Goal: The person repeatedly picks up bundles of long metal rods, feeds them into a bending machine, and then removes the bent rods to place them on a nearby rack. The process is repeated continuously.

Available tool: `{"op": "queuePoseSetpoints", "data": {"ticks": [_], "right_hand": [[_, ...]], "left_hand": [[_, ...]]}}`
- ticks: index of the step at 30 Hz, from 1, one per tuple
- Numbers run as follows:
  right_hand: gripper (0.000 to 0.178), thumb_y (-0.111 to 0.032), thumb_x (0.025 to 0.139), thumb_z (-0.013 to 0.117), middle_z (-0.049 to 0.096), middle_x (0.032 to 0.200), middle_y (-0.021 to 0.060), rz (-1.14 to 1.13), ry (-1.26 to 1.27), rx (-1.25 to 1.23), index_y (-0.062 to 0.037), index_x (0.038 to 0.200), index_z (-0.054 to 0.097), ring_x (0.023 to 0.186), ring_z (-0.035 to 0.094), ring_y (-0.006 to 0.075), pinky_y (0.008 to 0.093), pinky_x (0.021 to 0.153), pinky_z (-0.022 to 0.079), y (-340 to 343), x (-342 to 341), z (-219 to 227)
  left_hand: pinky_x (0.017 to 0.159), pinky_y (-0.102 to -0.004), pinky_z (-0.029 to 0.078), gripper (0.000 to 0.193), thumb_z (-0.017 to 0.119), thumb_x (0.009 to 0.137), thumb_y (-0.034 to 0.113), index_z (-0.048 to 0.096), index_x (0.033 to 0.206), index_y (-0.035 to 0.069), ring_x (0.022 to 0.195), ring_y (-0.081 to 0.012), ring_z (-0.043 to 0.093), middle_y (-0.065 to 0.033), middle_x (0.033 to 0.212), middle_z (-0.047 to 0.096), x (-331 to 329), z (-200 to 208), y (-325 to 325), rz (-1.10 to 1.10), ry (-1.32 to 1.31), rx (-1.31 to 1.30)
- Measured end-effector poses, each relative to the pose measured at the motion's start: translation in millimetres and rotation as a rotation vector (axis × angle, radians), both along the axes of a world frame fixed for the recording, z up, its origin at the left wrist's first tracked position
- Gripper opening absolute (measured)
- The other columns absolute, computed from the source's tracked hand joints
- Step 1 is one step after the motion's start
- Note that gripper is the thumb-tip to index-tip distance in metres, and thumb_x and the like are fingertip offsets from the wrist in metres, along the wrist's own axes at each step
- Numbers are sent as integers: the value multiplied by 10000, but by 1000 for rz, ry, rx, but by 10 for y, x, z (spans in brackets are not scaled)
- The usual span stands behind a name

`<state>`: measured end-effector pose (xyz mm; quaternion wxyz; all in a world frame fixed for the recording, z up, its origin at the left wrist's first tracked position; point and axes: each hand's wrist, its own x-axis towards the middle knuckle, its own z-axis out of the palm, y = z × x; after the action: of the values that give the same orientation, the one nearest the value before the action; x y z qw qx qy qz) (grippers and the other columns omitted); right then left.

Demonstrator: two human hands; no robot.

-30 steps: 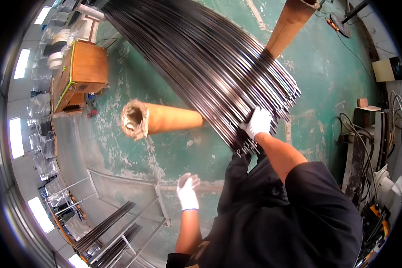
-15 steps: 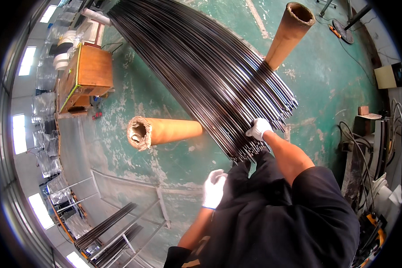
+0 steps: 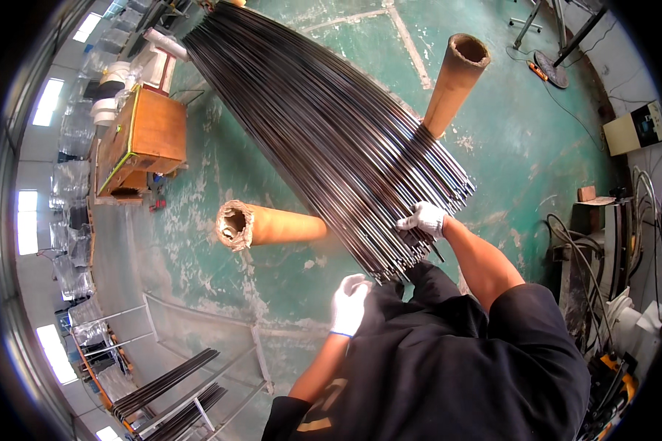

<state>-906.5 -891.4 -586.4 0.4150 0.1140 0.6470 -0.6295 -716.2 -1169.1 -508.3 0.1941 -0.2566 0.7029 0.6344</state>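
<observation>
A wide layer of long, thin dark metal rods [image 3: 324,140] runs from the far left toward my feet. My right hand [image 3: 424,219], in a white knit glove, rests on the right part of their near ends. Its fingers are curled down and closed on a rod there, though the fingertips are partly hidden. One rod end [image 3: 438,254] sticks out just below this hand. My left hand [image 3: 349,303], gloved in white too, hangs beside my left thigh, apart from the rods. Its fingers are loosely bent, with nothing seen in them.
Thick brown cardboard tubes lie against the bundle, one at left [image 3: 287,226] and one at right [image 3: 452,88]. A wooden cabinet [image 3: 158,128] stands at far left. Lower left, a metal rack [image 3: 261,360] carries more rods. Cables and equipment [image 3: 592,257] line the right wall.
My right hand has shifted slightly left across the rod ends and turned, its fingers now pointing left. My left hand has moved up a little. The view has tilted slightly.
</observation>
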Motion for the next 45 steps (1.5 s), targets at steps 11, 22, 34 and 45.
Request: {"op": "queuePoseSetpoints", "data": {"ticks": [11,22,34,45], "right_hand": [[340,-314,1032,716,690,784,101,-108,-189,-242,24,1059,679,622,682,210,370,586,594,-100,31,256],[395,-378,764,886,783,1056,187,278,334,965,-87,1019,802,1019,760,367,454,894,615,-556,229,-724],[582,-476,764,877,748,1116,243,277,321,825,-18,1094,734,1095,715,400,451,969,565,-421,187,-762],[601,-428,925,749,709,1118,338,116,503,775,86,1224,667,1110,690,465,497,946,549,331,1231,515]], "left_hand": [[879,-289,567,245,614,1009,29,639,1250,-6,978,-162,710,-102,1091,745,-5,-42,2,-44,50,24],[916,-303,558,274,601,1010,37,623,1276,-25,1028,-177,702,-130,1127,748,495,146,-150,-14,-77,-46],[792,-276,558,275,619,1014,69,648,1281,12,946,-142,694,-86,1113,747,845,40,-304,134,-153,-6],[831,-302,581,218,639,1033,107,642,1234,22,928,-182,725,-115,1061,752,-103,-161,21,-72,-46,249]]}}
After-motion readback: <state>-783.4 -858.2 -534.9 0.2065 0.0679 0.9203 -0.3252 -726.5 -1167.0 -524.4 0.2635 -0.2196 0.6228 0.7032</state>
